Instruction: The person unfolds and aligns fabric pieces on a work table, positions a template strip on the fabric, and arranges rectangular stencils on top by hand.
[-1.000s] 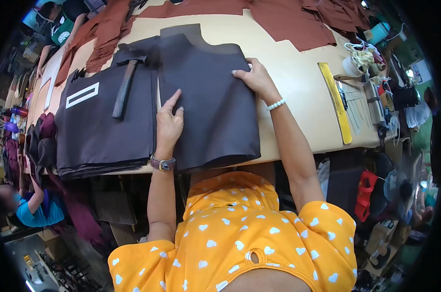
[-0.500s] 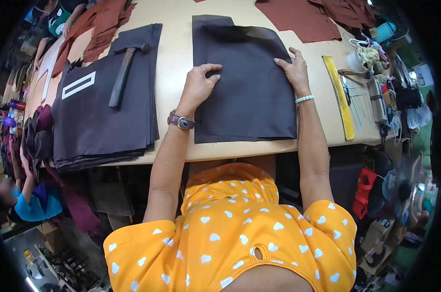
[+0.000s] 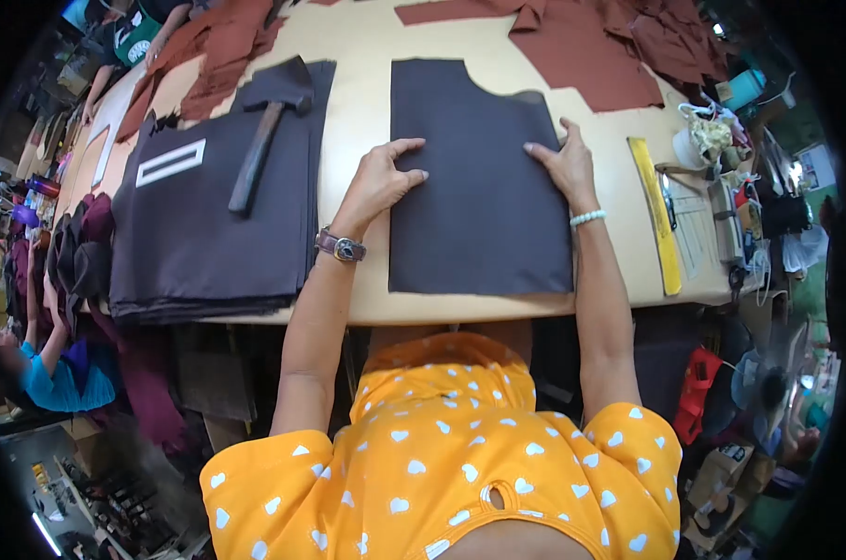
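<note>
Head view: we look down on a pale, smooth table [image 3: 356,187] and a dark cloth panel [image 3: 479,210] lying flat near its front edge, between the two hands
Left hand [image 3: 382,181]: partly open, thumb and index finger stretched out with a gap between them, the other fingers curled; the tips rest on the panel's left side, and we see nothing gripped
Right hand [image 3: 565,166]: thumb and index finger spread wide, thumb tip on the panel's right side; no hold on the cloth that we can make out
Wrists: brown strap [image 3: 340,246] with a metal buckle on the left, pale round beads [image 3: 588,217] on the right
Panel: matt, near-black, closely woven by its look, almost smooth; straight left and lower edges, top stepping down in a hollow curve towards the right
Dark stack [image 3: 208,247]: many layers of similar cloth, well apart on the left, lower edges uneven
On the stack: hammer [image 3: 257,157] with a worn handle; slim white frame [image 3: 170,172], slotted, set aslant
Right side: yellow strip [image 3: 654,215], long and straight-edged
Far side: rust-brown cloth [image 3: 586,56], crumpled in places
</note>
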`<state>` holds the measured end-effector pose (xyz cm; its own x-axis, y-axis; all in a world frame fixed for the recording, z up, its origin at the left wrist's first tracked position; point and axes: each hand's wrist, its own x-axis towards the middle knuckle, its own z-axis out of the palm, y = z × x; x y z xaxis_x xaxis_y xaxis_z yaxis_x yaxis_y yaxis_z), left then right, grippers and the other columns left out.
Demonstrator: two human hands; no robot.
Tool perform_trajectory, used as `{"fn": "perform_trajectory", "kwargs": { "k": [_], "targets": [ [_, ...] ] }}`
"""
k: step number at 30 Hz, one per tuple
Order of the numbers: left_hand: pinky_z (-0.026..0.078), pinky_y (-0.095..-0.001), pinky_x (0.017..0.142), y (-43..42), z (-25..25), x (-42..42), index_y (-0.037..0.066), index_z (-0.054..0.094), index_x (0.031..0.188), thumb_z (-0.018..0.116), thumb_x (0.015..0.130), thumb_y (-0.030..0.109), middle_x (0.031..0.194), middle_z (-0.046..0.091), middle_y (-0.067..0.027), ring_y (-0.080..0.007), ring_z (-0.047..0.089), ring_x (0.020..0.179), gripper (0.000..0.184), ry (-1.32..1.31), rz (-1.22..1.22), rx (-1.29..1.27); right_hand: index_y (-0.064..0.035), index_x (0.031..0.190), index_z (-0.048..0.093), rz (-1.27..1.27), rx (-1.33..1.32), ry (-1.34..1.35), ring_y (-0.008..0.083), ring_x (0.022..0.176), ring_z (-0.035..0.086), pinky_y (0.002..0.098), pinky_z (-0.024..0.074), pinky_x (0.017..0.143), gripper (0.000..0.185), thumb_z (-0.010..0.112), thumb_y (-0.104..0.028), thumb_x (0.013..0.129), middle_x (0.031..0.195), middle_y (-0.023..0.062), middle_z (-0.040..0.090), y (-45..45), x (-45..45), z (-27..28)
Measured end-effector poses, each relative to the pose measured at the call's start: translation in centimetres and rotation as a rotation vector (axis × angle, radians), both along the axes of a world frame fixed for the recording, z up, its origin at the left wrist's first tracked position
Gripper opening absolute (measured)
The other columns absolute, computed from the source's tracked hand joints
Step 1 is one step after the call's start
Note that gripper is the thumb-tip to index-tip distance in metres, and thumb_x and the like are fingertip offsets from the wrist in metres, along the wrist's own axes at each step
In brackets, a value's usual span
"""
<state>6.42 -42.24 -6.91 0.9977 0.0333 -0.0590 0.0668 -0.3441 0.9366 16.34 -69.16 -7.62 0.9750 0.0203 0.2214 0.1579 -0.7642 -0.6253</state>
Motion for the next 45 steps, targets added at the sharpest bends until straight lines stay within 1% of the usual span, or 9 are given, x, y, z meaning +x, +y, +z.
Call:
{"fn": "perform_trajectory", "kwargs": {
  "k": [4,9,12,13,19,22,32,41,45],
  "targets": [
    [0.048,-0.0241,0.079,0.3,-2.0,6.3,-0.002,0.055,0.117,0.066,0.074,0.004,0.108,0.060,-0.0153,-0.0161,0.060,0.089,0.045,-0.165,0.155,-0.042,0.0041,0.123,0.042,0.032,-0.012,0.110,0.0359,0.091,0.062,0.0388,0.0482,0.080,0.081,0.076,-0.039,0.063,0.097,0.0256,0.062,0.2,0.3,0.9],
    [0.050,-0.0253,0.075,0.9,-2.5,11.3,-0.001,0.057,0.116,0.065,0.073,0.002,0.103,0.062,-0.0156,-0.0173,0.062,0.085,0.044,-0.141,0.254,0.042,0.0071,0.124,0.040,-0.051,-0.133,0.182,0.0372,0.095,0.060,0.0409,0.0471,0.084,0.087,0.068,-0.052,0.067,0.099,0.0273,0.061,1.7,1.7,4.1],
    [0.050,-0.0255,0.074,1.0,-2.1,11.7,-0.001,0.057,0.116,0.064,0.072,0.000,0.101,0.063,-0.0158,-0.0174,0.062,0.084,0.044,-0.084,0.255,0.094,0.0064,0.124,0.041,-0.118,-0.033,0.111,0.0364,0.097,0.060,0.0405,0.0470,0.084,0.084,0.068,-0.049,0.068,0.098,0.0262,0.062,1.9,4.9,2.4],
    [0.050,-0.0256,0.074,0.8,-1.6,11.4,-0.001,0.057,0.116,0.063,0.072,0.000,0.101,0.064,-0.0160,-0.0174,0.062,0.084,0.044,-0.064,0.257,0.104,0.0035,0.123,0.044,-0.120,0.029,0.145,0.0347,0.097,0.060,0.0402,0.0473,0.083,0.075,0.070,-0.042,0.068,0.096,0.0232,0.063,1.9,5.6,1.9],
    [0.050,-0.0263,0.072,0.3,-0.3,11.2,0.001,0.066,0.101,0.063,0.074,0.005,0.089,0.067,-0.0148,-0.0170,0.063,0.078,0.027,-0.121,0.423,0.213,-0.0048,0.120,0.050,-0.170,0.127,0.090,0.0278,0.086,0.063,0.0383,0.0492,0.076,0.060,0.073,-0.025,0.069,0.089,0.0125,0.066,2.1,5.4,-0.1],
    [0.051,-0.0302,0.072,0.8,-1.0,11.6,0.003,0.070,0.090,0.064,0.073,0.008,0.080,0.068,-0.0149,-0.0228,0.066,0.075,0.019,-0.183,0.476,0.173,-0.0058,0.120,0.051,-0.163,0.133,0.101,0.0256,0.082,0.064,0.0369,0.0494,0.073,0.060,0.073,-0.024,0.068,0.086,0.0101,0.067,2.2,5.1,0.0],
    [0.050,-0.0339,0.078,0.9,-1.0,11.6,0.006,0.070,0.089,0.062,0.074,0.011,0.085,0.067,-0.0166,-0.0285,0.065,0.081,0.018,-0.180,0.437,0.383,-0.0045,0.121,0.050,-0.128,0.131,0.094,0.0243,0.081,0.063,0.0356,0.0492,0.073,0.061,0.073,-0.022,0.067,0.085,0.0089,0.067,2.0,4.9,0.1],
    [0.049,-0.0313,0.076,0.7,-1.1,11.8,0.006,0.070,0.093,0.064,0.076,0.014,0.083,0.068,-0.0160,-0.0244,0.066,0.078,0.020,-0.170,0.450,0.424,-0.0027,0.123,0.048,-0.099,0.156,0.110,0.0244,0.082,0.063,0.0354,0.0489,0.074,0.062,0.069,-0.021,0.068,0.084,0.0100,0.067,1.6,5.2,-0.1],
    [0.049,-0.0318,0.077,0.7,-1.3,11.9,0.006,0.070,0.093,0.063,0.076,0.014,0.085,0.067,-0.0168,-0.0260,0.066,0.080,0.020,-0.186,0.440,0.446,-0.0024,0.123,0.048,-0.097,0.153,0.106,0.0249,0.081,0.064,0.0352,0.0492,0.074,0.062,0.069,-0.021,0.068,0.084,0.0103,0.067,1.6,5.3,-0.2]
  ]
}}
